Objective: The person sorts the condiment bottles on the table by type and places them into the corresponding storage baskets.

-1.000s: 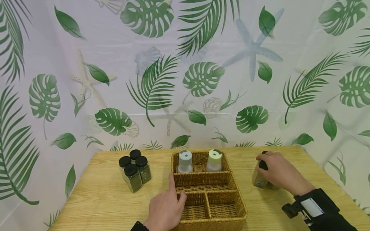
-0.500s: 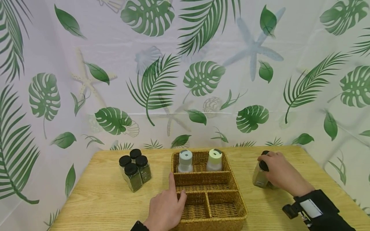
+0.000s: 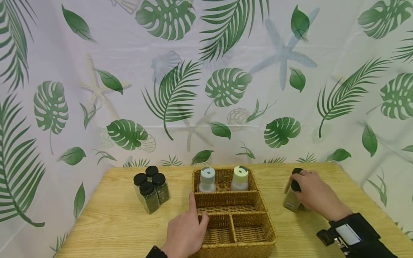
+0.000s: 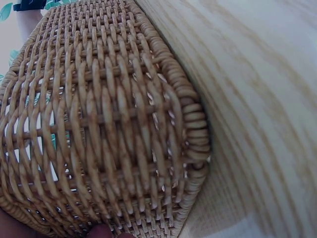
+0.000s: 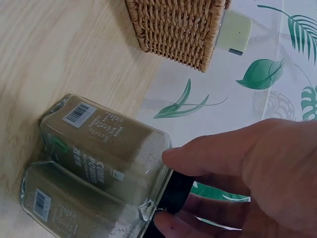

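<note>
My right hand (image 3: 317,195) pinches a square spice jar (image 3: 291,202) around its black cap, at the right of the table. In the right wrist view this cumin powder jar (image 5: 104,144) holds brown powder, with the thumb at its shoulder. A second similar jar (image 5: 74,203) stands against it; one fingertip lies at that jar's cap, and I cannot tell whether it is held too. My left hand (image 3: 184,233) holds the left wall of the wicker basket (image 3: 238,245), index finger straight along it and thumb over the rim. The left wrist view mostly shows the basket's woven side (image 4: 94,114).
Two shakers stand in the basket's back compartment: one with a pale blue cap (image 3: 207,175), one with a yellow-green cap (image 3: 240,175). Several black-capped spice jars (image 3: 151,195) are grouped left of the basket. A leaf-printed cloth (image 3: 206,89) hangs behind the wooden table (image 3: 106,215).
My right hand and the jar have shifted very slightly to the right, and the jar leans a little more, showing more of the jar behind. The left hand and basket stay put.
</note>
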Motion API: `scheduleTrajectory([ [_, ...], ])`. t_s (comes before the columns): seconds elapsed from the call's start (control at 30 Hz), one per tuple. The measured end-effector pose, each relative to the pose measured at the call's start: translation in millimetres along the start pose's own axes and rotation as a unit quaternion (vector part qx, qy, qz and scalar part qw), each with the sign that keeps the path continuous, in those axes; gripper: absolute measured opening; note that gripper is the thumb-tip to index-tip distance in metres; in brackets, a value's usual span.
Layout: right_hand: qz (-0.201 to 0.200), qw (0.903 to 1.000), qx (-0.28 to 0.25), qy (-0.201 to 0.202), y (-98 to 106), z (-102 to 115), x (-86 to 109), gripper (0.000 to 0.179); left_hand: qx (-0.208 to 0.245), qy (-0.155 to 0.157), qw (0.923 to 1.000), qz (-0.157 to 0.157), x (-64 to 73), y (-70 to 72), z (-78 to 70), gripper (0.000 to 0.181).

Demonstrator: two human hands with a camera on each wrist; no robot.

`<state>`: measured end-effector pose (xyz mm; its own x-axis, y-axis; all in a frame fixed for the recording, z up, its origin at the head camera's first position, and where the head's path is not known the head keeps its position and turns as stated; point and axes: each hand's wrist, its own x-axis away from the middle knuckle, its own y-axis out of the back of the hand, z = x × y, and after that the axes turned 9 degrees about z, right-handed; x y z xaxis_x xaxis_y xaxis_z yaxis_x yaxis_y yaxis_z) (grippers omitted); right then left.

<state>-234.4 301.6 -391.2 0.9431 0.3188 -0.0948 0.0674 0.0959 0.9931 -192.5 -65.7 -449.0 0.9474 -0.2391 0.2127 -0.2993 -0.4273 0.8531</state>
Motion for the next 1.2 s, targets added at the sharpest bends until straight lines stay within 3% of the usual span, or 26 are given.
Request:
scheduleTrajectory([
  [0.63,0.011,0.9998,-0.015,0.002,-2,0,-2.3,0.034,0.002,-0.008,1.0000,0.001,2.0,0.4,1.7,0.077],
  [1.2,0.000,0.9994,-0.028,0.018,19,13,0.1,0.038,0.002,-0.007,1.0000,0.000,2.1,-1.1,2.5,0.077],
])
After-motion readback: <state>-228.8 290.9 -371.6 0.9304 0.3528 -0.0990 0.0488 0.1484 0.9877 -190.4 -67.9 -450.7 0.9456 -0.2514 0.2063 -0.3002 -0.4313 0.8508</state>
